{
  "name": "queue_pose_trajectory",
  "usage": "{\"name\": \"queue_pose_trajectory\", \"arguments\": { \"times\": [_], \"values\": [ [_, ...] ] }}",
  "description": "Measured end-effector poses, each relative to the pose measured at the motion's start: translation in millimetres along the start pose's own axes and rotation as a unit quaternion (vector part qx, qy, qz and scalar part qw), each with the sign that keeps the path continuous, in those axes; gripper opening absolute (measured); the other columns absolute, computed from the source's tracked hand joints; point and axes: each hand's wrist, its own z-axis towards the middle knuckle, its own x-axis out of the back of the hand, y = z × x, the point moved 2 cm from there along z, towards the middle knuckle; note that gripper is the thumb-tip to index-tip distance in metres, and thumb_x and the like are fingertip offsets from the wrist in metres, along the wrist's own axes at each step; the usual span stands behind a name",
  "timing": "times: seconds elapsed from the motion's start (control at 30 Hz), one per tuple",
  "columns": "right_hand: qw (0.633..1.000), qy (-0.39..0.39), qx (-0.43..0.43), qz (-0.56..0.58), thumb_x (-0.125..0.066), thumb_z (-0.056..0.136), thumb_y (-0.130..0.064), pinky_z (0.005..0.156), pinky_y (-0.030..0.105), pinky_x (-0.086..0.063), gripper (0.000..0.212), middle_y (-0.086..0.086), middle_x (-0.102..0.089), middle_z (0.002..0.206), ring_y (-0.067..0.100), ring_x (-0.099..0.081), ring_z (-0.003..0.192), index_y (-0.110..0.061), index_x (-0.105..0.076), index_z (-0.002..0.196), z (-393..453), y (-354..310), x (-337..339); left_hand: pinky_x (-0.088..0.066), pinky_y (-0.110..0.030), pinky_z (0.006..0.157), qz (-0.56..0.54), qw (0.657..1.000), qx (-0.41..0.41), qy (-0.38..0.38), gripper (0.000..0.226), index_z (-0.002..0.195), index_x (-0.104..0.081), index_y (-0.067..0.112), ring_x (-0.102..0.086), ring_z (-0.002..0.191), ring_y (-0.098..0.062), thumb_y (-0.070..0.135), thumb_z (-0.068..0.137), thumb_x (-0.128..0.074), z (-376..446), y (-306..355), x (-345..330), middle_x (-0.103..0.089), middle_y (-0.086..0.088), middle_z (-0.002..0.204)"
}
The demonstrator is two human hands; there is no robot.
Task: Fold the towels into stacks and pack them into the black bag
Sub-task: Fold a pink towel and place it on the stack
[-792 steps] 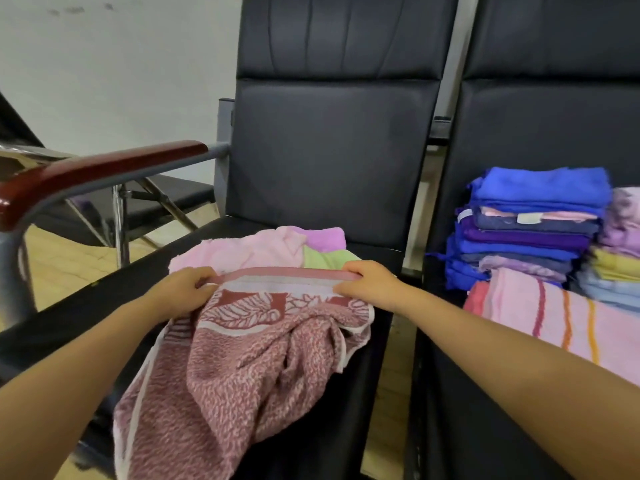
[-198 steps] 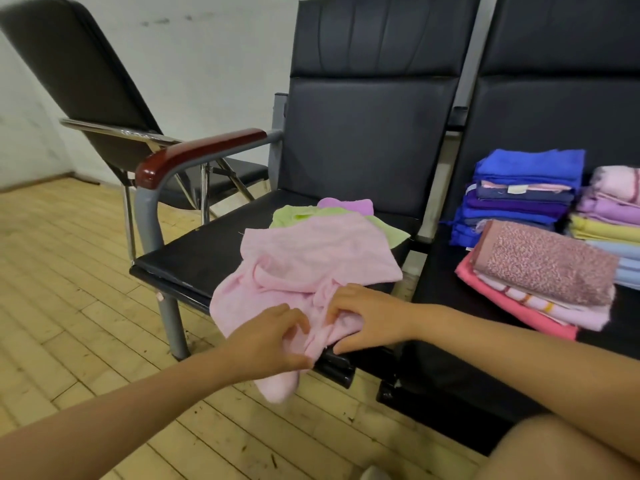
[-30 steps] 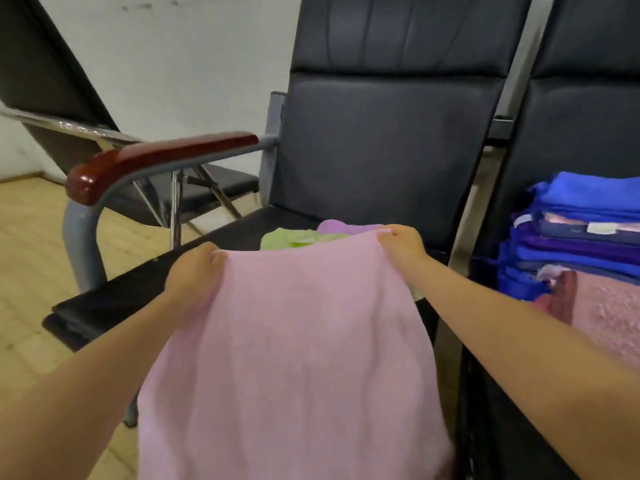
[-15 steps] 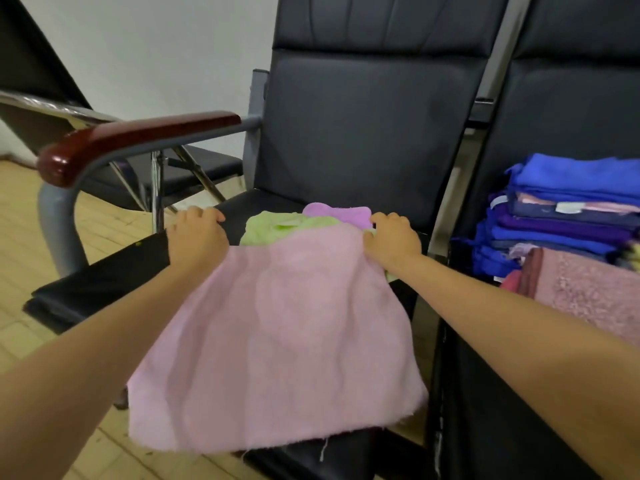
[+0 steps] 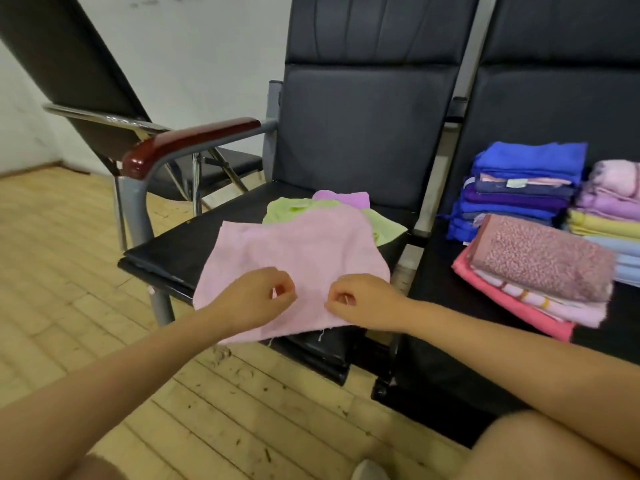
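Pink towel spread on chair seat, reaching ahead of both hands. Left hand and right hand curled at near hem, seemingly pinching it. Light, limp, non-slippery; best taken at near corners, either side of fingers.

Three loose towels, three stacks.

light: even, soft | shadows: faint | edges: bowed (wide-angle) | focus: slightly soft
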Motion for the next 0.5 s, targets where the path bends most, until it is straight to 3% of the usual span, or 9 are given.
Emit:
{"name": "queue_pose_trajectory", "arguments": {
  "times": [0.1,0.17,0.33,0.43,0.5],
  "values": [
    [0.996,-0.034,0.076,-0.021,-0.062,0.088,-0.038,0.082,0.028,-0.044,0.018,-0.004,-0.055,0.092,0.01,-0.048,0.085,-0.022,-0.065,0.095,-8,-1,1,-0.04,-0.018,0.074,0.037,0.997,-0.012,-0.067,0.003,0.093,-0.058,0.031,-0.051,0.08,-0.005,0.032,0.091,-0.057,-24,-15,-14,-0.054,0.009,0.091],
    [0.994,-0.034,0.098,-0.042,-0.061,0.09,-0.037,0.085,0.031,-0.045,0.02,-0.001,-0.057,0.097,0.012,-0.049,0.09,-0.021,-0.066,0.101,-9,2,1,-0.04,-0.019,0.076,0.031,0.997,-0.005,-0.069,0.011,0.096,-0.051,0.037,-0.05,0.083,-0.006,0.034,0.09,-0.059,-31,-25,-21,-0.051,0.01,0.092],
    [0.995,0.067,0.071,0.006,-0.049,0.097,-0.026,0.077,0.042,-0.048,0.015,0.004,-0.063,0.088,0.02,-0.056,0.079,-0.015,-0.058,0.095,-4,-12,-5,-0.042,-0.027,0.083,0.067,0.996,-0.033,0.041,0.026,0.106,-0.055,0.03,-0.045,0.095,-0.011,0.047,0.087,-0.061,-25,-22,-35,-0.049,0.01,0.099],
    [0.995,0.081,0.058,-0.002,-0.044,0.1,-0.029,0.07,0.043,-0.048,0.014,0.003,-0.059,0.082,0.022,-0.055,0.072,-0.017,-0.049,0.095,0,-17,-15,-0.044,-0.035,0.073,0.115,0.989,-0.062,0.072,0.04,0.099,-0.059,0.018,-0.049,0.087,-0.019,0.048,0.09,-0.035,-14,-17,-43,-0.053,0.002,0.092],
    [0.994,0.066,0.075,-0.043,-0.049,0.097,-0.037,0.067,0.041,-0.045,0.023,0.003,-0.059,0.082,0.021,-0.054,0.072,-0.014,-0.052,0.096,-1,-17,-20,-0.044,-0.035,0.07,0.119,0.987,-0.061,0.093,0.038,0.099,-0.06,0.014,-0.051,0.083,-0.02,0.037,0.096,-0.03,-7,-18,-43,-0.056,-0.001,0.089]
  ]
}}
